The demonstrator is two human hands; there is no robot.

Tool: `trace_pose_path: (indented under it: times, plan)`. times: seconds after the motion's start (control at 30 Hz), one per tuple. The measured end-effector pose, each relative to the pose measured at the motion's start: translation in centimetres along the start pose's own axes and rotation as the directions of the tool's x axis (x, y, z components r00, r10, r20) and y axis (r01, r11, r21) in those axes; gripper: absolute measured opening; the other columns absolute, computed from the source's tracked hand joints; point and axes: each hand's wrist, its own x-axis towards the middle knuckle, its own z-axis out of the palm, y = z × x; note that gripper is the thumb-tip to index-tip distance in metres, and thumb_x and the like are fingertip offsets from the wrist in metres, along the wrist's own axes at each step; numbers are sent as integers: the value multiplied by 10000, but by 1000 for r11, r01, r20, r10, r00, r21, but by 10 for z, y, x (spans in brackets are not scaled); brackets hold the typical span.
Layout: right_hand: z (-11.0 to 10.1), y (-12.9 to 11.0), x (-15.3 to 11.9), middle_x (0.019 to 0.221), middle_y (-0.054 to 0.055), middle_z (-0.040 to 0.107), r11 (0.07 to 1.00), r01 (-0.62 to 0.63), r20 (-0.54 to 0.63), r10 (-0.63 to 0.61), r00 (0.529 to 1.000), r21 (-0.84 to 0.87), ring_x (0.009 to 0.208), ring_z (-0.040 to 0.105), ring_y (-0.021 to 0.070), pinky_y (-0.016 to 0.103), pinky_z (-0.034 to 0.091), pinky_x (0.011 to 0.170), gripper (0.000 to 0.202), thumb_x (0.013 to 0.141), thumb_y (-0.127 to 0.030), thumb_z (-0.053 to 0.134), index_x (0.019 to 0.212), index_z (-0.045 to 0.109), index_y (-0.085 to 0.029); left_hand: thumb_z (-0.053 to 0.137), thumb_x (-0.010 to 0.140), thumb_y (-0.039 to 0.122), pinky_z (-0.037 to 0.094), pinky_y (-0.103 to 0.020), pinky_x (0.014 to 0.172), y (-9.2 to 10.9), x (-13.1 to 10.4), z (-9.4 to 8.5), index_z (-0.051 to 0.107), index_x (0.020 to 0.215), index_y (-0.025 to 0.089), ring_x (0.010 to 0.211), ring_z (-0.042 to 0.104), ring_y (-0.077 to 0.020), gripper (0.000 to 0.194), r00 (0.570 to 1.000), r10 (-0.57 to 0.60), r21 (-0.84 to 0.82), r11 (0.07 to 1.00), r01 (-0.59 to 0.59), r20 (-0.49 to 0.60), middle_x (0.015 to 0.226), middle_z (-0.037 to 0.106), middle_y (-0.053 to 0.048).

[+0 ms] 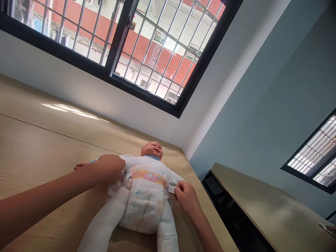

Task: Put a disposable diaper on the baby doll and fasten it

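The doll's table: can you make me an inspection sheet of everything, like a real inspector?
Surface: pale wood-look table, with a dark seam and bright light streaks.
Job's things: doll lying face up, white diaper with an orange band over its front.
Clutter: a small, cut-off item on the second table at right; too unclear to name.
Left hand: beside the diaper's waist; fingers hidden.
Right hand: pinching a white tab.
Cables: nothing seen indoors.
Surroundings: barred windows, white wall, blue-grey wall.

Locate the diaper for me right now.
In the head view, the diaper is low, left of centre, across the front of the doll, between the person's left hand and right hand.
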Motion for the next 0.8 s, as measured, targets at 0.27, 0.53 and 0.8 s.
trace_pose_path:
  times: [0.27,0.53,0.8]
  plan:
    - [-15,23,6,777,80,658,920,-121,137,184,973,-374,732,574,230,286,248,585,55,733,-190,509,680,526,-185,474,830,375,461,-368,740,9,8,-5,580,995,183,896,628,-277,275,972,191,-192,958,-215,-135,1002,684,-106]
    - [-19,24,6,881,121,686,888,-146,118,217,969,-436,801,620,285,308,313,605,140,783,-233,493,797,620,-175,481,837,463,454,-391,848,16,13,9,540,1140,152,977,595,-276,438,967,238,-386,887,-253,-86,1082,645,-114]
    - [-17,27,7,845,110,678,897,-151,73,199,977,-416,763,608,251,291,265,583,101,796,-207,498,760,587,-177,709,660,538,460,-318,781,14,7,-3,469,1286,175,951,578,-235,762,966,257,-557,807,-198,30,1178,575,-88]
